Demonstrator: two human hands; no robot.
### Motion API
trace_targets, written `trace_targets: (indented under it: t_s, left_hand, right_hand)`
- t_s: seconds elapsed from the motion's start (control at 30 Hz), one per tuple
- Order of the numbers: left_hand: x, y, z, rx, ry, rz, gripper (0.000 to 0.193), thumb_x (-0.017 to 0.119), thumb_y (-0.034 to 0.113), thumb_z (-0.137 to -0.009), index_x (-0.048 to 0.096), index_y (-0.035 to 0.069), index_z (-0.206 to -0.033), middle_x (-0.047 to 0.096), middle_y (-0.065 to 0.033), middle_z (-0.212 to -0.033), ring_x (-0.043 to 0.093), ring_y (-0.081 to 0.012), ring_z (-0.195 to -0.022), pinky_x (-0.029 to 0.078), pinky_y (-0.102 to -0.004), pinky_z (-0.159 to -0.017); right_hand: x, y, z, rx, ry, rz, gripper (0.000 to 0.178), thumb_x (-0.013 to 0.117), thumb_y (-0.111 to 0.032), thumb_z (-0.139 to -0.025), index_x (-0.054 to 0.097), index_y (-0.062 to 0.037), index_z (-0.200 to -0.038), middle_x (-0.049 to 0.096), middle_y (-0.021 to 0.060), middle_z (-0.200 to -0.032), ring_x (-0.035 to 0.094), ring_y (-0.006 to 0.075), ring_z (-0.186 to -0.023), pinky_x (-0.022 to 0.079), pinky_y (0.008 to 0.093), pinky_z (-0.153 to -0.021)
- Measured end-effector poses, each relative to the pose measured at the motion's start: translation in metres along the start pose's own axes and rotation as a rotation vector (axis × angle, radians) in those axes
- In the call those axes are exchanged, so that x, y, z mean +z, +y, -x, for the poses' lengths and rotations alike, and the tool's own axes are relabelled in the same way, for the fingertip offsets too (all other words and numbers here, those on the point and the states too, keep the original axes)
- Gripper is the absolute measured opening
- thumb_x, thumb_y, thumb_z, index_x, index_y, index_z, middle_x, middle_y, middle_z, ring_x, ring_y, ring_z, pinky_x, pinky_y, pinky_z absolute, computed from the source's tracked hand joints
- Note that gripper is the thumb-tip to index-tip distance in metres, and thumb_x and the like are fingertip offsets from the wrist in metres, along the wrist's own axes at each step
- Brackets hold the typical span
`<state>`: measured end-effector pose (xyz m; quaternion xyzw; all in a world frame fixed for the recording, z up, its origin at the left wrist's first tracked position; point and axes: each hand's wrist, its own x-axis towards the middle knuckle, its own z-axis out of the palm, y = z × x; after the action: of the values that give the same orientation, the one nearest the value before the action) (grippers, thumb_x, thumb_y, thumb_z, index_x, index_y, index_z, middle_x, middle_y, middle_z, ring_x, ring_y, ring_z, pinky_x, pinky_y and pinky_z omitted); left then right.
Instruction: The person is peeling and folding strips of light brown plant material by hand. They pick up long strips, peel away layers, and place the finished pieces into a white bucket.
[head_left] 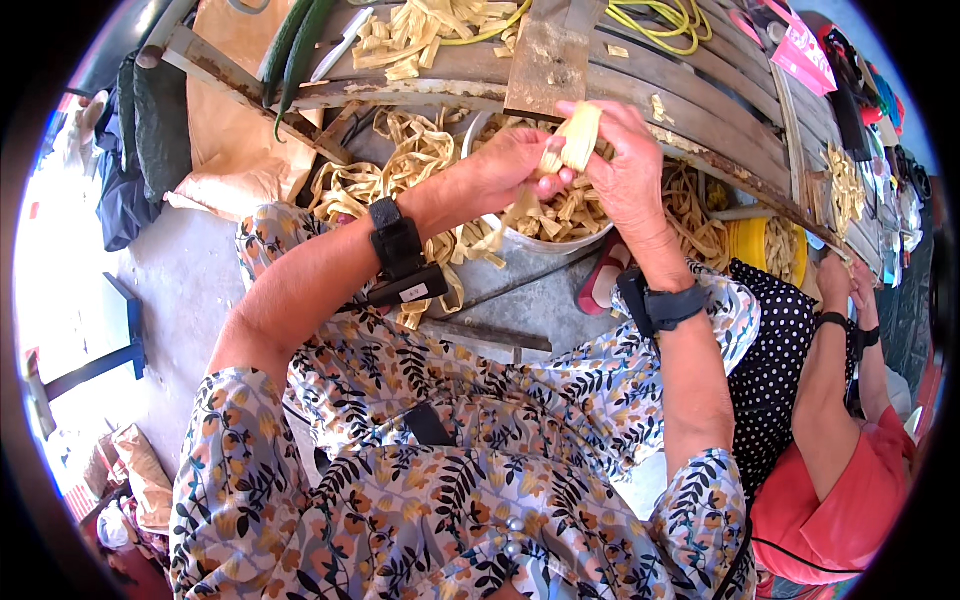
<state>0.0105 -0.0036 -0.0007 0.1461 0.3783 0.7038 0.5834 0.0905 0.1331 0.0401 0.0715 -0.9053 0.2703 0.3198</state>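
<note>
Yellow strip: held above white tub
Left hand: pinching its lower part
Right hand: grasping its upper part
Tub: heaped with strips

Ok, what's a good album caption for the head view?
Left hand and right hand hold a pale yellow strip over a white bucket of similar strips, beside a slatted bench.
</note>
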Motion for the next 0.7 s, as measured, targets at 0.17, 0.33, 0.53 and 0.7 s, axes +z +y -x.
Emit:
trace_targets:
  t_s: [0.17,0.33,0.53,0.7]
  left_hand:
    - [0.011,0.015,0.002,0.399,0.414,-0.589,0.019,0.049,0.013,-0.088,0.059,-0.003,-0.087,0.056,-0.0033,-0.064,0.050,-0.0067,-0.050,0.041,-0.0201,-0.047]
    - [0.014,0.022,0.011,0.538,0.382,-0.927,0.019,0.050,0.013,-0.087,0.059,-0.003,-0.081,0.055,-0.0033,-0.060,0.052,-0.0070,-0.049,0.042,-0.0223,-0.045]
    - [0.007,0.011,0.007,0.589,0.346,-1.097,0.020,0.054,0.019,-0.086,0.052,0.000,-0.090,0.055,-0.0051,-0.060,0.053,-0.0067,-0.052,0.042,-0.0230,-0.046]
    - [0.008,0.012,0.004,0.414,0.454,-1.155,0.023,0.054,0.021,-0.086,0.048,0.002,-0.098,0.057,-0.0062,-0.068,0.051,-0.0078,-0.049,0.041,-0.0223,-0.044]
  right_hand:
    - [0.003,-0.008,0.002,0.364,-0.085,0.119,0.021,0.064,-0.025,-0.074,0.066,-0.0096,-0.088,0.060,0.0039,-0.074,0.055,0.0135,-0.066,0.043,0.0287,-0.056]
    - [0.003,-0.005,0.002,0.848,-0.335,-0.493,0.025,0.062,-0.028,-0.081,0.066,-0.0049,-0.087,0.061,0.0001,-0.069,0.053,0.0039,-0.060,0.044,0.0222,-0.052]
    - [0.011,0.005,0.011,0.837,-0.258,-0.579,0.015,0.063,-0.017,-0.078,0.067,-0.0022,-0.076,0.061,-0.0018,-0.068,0.050,0.0034,-0.058,0.042,0.0223,-0.050]
    - [0.025,0.002,0.017,0.337,0.031,-0.151,0.007,0.060,-0.005,-0.070,0.063,0.0005,-0.073,0.062,0.0055,-0.091,0.055,0.0180,-0.078,0.045,0.0281,-0.072]
